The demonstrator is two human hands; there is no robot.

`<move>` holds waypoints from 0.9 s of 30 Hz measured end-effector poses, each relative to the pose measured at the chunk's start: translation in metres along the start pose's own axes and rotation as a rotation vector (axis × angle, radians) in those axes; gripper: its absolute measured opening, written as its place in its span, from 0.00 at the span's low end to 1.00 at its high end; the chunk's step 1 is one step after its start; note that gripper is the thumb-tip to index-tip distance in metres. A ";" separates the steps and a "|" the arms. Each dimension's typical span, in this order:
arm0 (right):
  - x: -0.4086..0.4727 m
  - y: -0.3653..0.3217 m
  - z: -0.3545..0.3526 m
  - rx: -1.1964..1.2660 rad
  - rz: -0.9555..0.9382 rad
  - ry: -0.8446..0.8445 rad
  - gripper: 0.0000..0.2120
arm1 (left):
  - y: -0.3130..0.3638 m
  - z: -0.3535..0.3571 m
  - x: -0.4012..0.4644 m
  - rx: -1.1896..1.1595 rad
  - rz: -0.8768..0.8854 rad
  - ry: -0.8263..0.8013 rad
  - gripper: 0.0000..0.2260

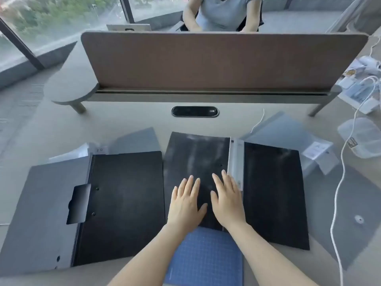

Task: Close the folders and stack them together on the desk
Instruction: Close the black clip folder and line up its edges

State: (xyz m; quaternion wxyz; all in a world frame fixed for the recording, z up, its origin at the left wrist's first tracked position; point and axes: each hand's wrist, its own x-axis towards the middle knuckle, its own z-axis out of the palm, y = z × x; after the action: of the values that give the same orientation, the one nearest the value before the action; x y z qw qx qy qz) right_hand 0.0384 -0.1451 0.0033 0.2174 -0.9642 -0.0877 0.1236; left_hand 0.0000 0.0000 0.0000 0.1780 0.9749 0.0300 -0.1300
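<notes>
Folders lie open: middle black folder runs six-to-twelve under both flat, spread hands, left hand and right hand, equally near, gripping nothing.

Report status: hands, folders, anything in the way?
Left hand and right hand flat, open, on the middle black folder. Left folder and right folder lie apart, unstacked. White cable trails at right.
</notes>
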 end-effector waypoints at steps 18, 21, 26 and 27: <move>0.076 0.040 -0.052 0.149 0.100 0.094 0.20 | 0.030 0.030 0.008 0.090 -0.036 -0.102 0.40; 0.110 0.047 -0.073 0.137 0.139 0.034 0.23 | 0.030 0.030 0.009 0.074 -0.036 -0.088 0.40; 0.147 0.052 -0.083 0.068 0.118 -0.062 0.26 | 0.029 0.031 0.008 0.089 -0.049 -0.108 0.40; 0.152 0.053 -0.082 0.056 0.113 -0.079 0.27 | 0.029 0.031 0.008 0.088 -0.051 -0.110 0.40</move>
State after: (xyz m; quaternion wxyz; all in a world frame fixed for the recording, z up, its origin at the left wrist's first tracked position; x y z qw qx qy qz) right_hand 0.2119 -0.1911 0.0217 0.2335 -0.9555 -0.0382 0.1762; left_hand 0.0031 -0.0377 -0.0208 0.1329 0.9721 0.0395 -0.1891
